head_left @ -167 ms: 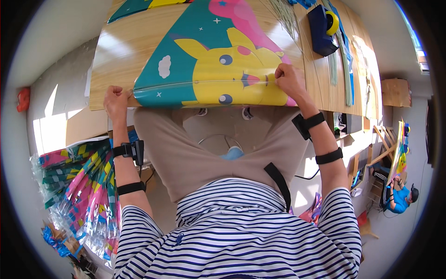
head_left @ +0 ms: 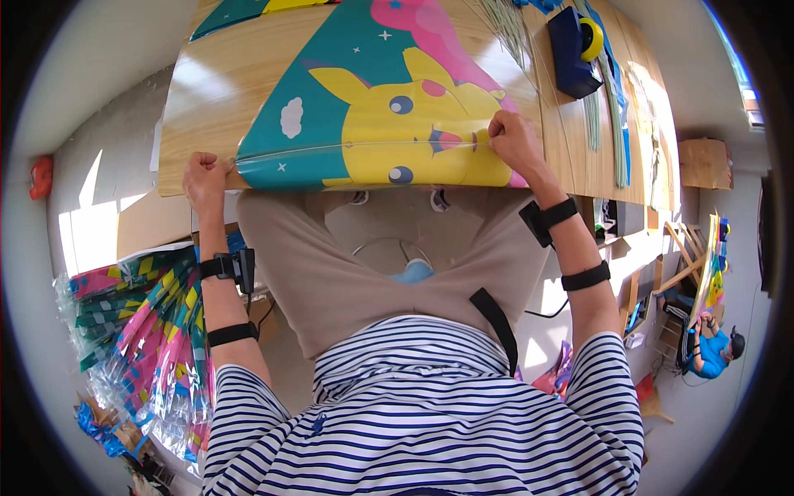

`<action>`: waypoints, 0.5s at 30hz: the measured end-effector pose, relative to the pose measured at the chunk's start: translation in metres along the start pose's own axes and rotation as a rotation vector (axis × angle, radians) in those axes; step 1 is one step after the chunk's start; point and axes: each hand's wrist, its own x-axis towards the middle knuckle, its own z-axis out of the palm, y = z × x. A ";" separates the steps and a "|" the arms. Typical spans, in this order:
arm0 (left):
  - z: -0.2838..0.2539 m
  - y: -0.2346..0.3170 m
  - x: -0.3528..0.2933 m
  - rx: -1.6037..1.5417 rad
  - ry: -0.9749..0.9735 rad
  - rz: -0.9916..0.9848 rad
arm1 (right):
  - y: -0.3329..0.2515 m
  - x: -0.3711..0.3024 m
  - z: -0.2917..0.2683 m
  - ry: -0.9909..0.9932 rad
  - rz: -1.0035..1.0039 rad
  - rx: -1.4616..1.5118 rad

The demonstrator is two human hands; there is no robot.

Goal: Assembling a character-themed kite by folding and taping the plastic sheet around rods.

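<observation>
A big shiny sheet [head_left: 385, 107] is lying on the wooden bench [head_left: 215, 83], and its near side is running along the bench's near edge. It is showing green, pink and a yellow cartoon face with pointy ears, and a white cloud is sitting on the green part. A thin, shiny line [head_left: 397, 145] is going across it, close to the near edge.

The left hand [head_left: 203, 178] is resting by the bench's near left corner. Its fingers are curling in, and the thumb and first finger are coming together right at the sheet's left corner. I cannot tell if they are pinching it.

The right hand [head_left: 517, 145] is resting over the right side of the sheet, next to the yellow face. Its fingers are bending and the tips are pointing down at the sheet. I cannot tell if they are grasping the thin line or just pressing.

Near the far right part of the bench, a dark blue tape holder [head_left: 571, 62] is carrying a yellow roll [head_left: 590, 40]. Thin, pale sticks [head_left: 509, 33] are lying beside it. Another colorful sheet [head_left: 236, 16] is lying at the far left corner. Down past the bench's left edge, a pile of bright sheets [head_left: 157, 339] is spreading out. Far to the right, a person in blue [head_left: 707, 351] is sitting.
</observation>
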 end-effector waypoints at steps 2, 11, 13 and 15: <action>-0.001 0.001 0.000 -0.008 -0.004 -0.005 | 0.002 0.000 0.002 0.010 -0.012 -0.001; -0.001 0.000 -0.001 -0.017 -0.007 -0.008 | 0.004 -0.003 0.007 0.048 -0.063 -0.031; -0.001 0.000 0.000 -0.014 -0.009 -0.013 | 0.003 -0.004 0.007 0.051 -0.067 -0.034; 0.000 0.000 0.000 -0.021 -0.012 -0.009 | 0.009 -0.002 0.011 0.066 -0.077 -0.077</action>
